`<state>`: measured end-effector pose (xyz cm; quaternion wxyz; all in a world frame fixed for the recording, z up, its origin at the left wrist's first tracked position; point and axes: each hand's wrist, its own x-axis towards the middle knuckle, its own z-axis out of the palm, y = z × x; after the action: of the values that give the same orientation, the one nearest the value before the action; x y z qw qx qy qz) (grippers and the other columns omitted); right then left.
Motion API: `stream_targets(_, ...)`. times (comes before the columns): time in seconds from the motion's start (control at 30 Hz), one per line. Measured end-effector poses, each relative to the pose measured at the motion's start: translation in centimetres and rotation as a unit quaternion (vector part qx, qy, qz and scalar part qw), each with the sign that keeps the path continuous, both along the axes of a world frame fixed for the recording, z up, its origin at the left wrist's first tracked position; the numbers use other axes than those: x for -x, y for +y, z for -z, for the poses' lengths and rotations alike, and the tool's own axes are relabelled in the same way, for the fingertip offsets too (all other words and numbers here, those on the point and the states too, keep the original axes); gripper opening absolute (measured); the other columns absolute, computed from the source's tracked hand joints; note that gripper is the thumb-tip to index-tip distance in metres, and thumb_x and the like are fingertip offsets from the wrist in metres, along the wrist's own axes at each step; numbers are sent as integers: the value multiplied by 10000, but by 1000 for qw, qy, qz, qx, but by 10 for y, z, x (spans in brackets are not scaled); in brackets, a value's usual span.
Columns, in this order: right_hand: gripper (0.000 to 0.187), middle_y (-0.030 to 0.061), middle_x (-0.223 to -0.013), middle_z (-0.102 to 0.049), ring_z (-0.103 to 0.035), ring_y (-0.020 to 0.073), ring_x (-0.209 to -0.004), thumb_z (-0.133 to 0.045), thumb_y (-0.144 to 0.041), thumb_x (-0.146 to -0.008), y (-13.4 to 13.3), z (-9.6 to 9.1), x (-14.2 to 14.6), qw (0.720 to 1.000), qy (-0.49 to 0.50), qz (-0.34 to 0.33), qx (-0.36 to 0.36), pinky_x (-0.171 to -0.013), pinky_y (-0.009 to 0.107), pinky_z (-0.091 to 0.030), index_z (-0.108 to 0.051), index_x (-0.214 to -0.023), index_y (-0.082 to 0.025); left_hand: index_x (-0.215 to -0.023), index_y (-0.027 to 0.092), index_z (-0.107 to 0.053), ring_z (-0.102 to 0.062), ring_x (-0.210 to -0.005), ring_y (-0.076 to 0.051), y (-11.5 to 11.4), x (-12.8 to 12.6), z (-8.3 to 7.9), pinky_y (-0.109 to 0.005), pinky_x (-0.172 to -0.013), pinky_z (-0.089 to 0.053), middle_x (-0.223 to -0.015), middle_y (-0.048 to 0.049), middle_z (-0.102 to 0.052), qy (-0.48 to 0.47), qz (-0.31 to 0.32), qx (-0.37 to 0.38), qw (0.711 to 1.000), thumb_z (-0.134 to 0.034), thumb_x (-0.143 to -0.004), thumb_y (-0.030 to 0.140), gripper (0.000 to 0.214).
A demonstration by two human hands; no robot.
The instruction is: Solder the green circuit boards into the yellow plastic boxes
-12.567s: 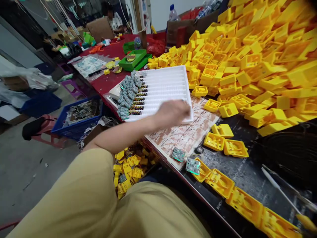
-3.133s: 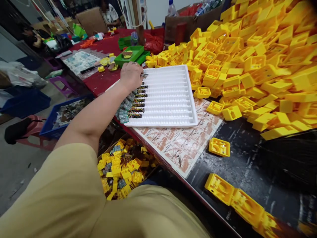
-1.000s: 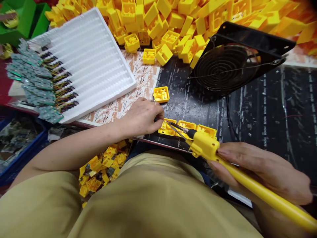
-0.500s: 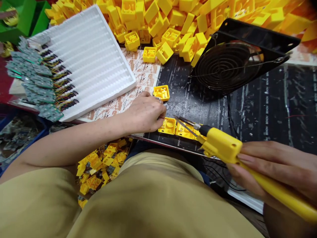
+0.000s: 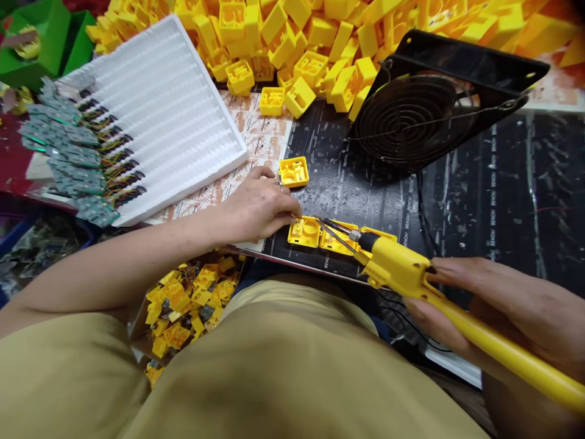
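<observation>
In my right hand (image 5: 507, 317) is a yellow soldering gun (image 5: 402, 268), its metal tip and thin guide tube pointing left. The tip hovers at the join between an open yellow plastic case (image 5: 305, 231) and a second open yellow case (image 5: 336, 241); contact is unclear. A third yellow case (image 5: 388, 234) is partly hidden behind the gun. My left hand (image 5: 262, 204) lies at the first case's upper left edge, thumb and index finger pinched together. Whatever they hold is too small to make out. Beyond its knuckles sits another open case (image 5: 294, 171).
A black fan (image 5: 411, 116) stands on the black-covered bench behind. Yellow cases (image 5: 311, 36) are heaped at the back. At left, a white foam tray (image 5: 169, 103) carries wired circuit boards (image 5: 77, 158). Below the bench edge is a box of yellow parts (image 5: 192, 299).
My left hand has drawn slightly left, its fingers straighter, uncovering more of the first case. The soldering gun has shifted slightly left with the view, and my right fingers have loosened around its handle.
</observation>
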<state>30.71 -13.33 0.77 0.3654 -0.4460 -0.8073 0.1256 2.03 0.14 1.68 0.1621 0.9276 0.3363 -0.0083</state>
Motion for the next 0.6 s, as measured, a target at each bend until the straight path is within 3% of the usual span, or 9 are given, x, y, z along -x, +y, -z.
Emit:
stream_targets(0.17,642,-16,-933,-732,-707,118,-813,-691,-203,-929,6,-4,-2,997,-36,-50,-45,-727,187,-590,-422,-1505,-288,-817,208,-709,-636,-832,-151,-2,6,3,-431,-1083,-280,-835,23,-755,-52,-38,88,994,-618,-860,262,114)
stream_targets(0.3,536,-4,-931,-732,-697,97,-856,-604,-276,-996,8,-2,-3,992,-51,-111,-41,-794,194,-575,-413,-1497,-258,-751,188,-711,-610,-905,-193,-12,3,1,-448,-1018,-298,-887,-26,-737,-25,-33,70,997,-597,-831,253,154)
stream_targets(0.4,247,2,-882,-726,-694,94,-881,-577,-317,-1009,4,0,0,995,-43,-94,-16,-861,210,-569,-586,-1244,-242,-750,183,-722,-588,-938,-214,-18,0,1,-458,-994,-296,-934,-52,-725,-17,-35,44,998,-584,-838,272,187)
stream_targets(0.47,89,3,-867,-720,-695,92,-879,-600,-316,-996,1,1,1,995,-41,-85,3,-870,208,-572,-620,-1046,-245,-743,181,-719,-573,-943,-220,-20,-3,0,-456,-976,-301,-936,-59,-717,-10,-30,28,999,-580,-836,272,190)
stream_targets(0.6,112,12,-874,-717,-707,128,-828,-629,-391,-971,-1,4,0,996,-56,-74,2,-795,253,-612,-642,-976,-280,-712,180,-704,-546,-890,-211,-18,-8,-2,-450,-944,-312,-864,-52,-700,23,-12,8,1000,-568,-818,252,187)
